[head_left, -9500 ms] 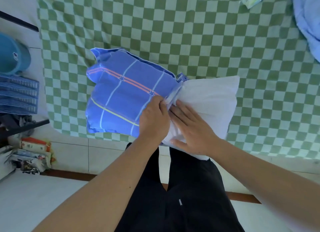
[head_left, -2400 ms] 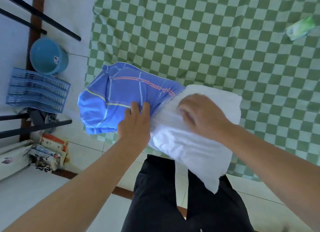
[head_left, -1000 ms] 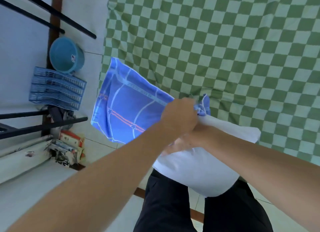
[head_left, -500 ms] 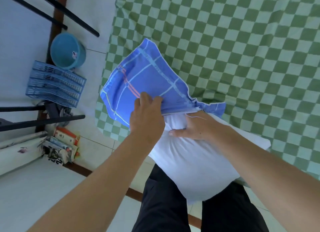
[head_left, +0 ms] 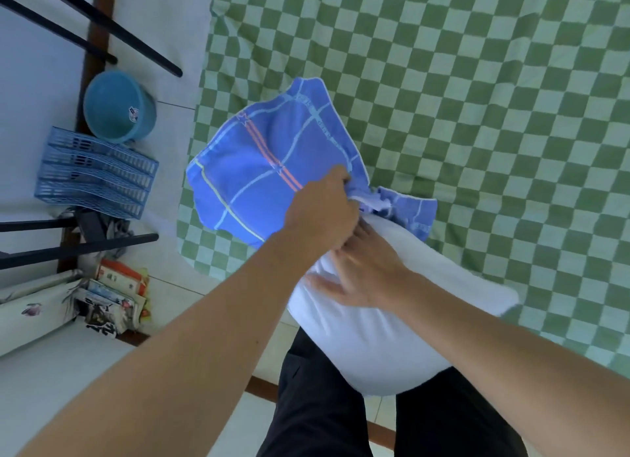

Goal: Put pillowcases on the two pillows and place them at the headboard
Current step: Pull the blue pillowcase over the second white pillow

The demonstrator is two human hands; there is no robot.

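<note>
A white pillow (head_left: 392, 327) lies over the near edge of the bed, its far end inside a blue pillowcase (head_left: 259, 170) with pale grid lines and an orange stripe. My left hand (head_left: 324, 211) grips the bunched opening edge of the pillowcase. My right hand (head_left: 364, 272) lies on the white pillow just below that opening, fingers spread and pressing into it. The pillow's near half is bare and hangs over my legs. A second pillow is not in view.
The bed's green and white checked sheet (head_left: 477, 115) fills the upper right. On the floor at left stand a blue bucket (head_left: 117, 107), a blue plastic tray rack (head_left: 95, 177), black furniture legs (head_left: 78, 245) and a stack of magazines (head_left: 112, 299).
The pillowcase has slid further over the pillow and looks fuller. My left hand shifted right to the bunched opening. My right hand moved down onto the pillow with fingers spread.
</note>
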